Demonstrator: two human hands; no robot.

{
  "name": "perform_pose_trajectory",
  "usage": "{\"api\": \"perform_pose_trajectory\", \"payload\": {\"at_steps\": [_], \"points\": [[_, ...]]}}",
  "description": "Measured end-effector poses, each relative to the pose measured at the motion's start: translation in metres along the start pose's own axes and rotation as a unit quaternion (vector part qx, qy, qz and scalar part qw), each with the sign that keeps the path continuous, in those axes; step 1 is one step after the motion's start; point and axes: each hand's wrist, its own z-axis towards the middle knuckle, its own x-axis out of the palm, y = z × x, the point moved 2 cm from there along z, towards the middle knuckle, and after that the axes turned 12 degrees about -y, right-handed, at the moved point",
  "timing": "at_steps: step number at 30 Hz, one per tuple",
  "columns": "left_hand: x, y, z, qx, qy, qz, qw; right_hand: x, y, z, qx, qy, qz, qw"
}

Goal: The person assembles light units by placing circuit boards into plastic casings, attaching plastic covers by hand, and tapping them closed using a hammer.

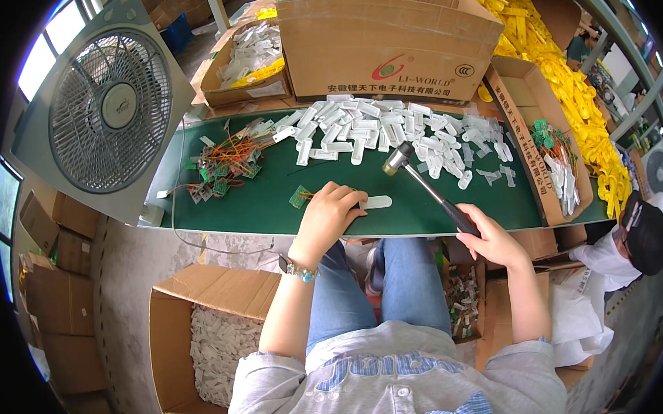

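My right hand (492,237) is closed around the black grip of a small hammer (436,193), whose head is raised above the green tabletop (272,202). Under the curled fingers of my left hand (330,213) lies a flat white plastic piece (378,202) with one rounded end sticking out to the right. A small green circuit board (300,196) with thin wires shows just left of these fingers; how it joins the white piece is hidden. Beyond the hammer spreads a heap of similar white pieces (350,125). Circuit boards with orange wires (226,167) are piled at the left.
A large fan (112,98) stands at the left. Behind the heap is a big cardboard box (391,49); a narrow carton (520,117) with wired boards stands right, beside many yellow pieces (555,71). A box of white parts (223,352) sits by my left leg. Another person crouches right.
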Motion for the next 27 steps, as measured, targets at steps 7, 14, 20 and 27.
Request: {"api": "perform_pose_trajectory", "payload": {"at_steps": [7, 14, 20, 27], "points": [[-0.001, 0.001, -0.001, -0.004, -0.001, 0.0, 1.0, 0.004, 0.016, -0.033, -0.252, -0.136, -0.145, 0.947], [0.0, 0.002, -0.001, -0.007, 0.005, -0.008, 1.0, 0.016, 0.001, -0.034, -0.254, -0.115, -0.257, 0.925], [-0.002, 0.0, 0.0, -0.012, 0.02, 0.005, 1.0, 0.019, 0.008, -0.036, -0.31, -0.164, -0.172, 0.921], [-0.001, 0.005, -0.003, -0.097, 0.006, -0.051, 0.994, 0.034, 0.012, -0.028, -0.356, -0.182, -0.152, 0.904]]}}
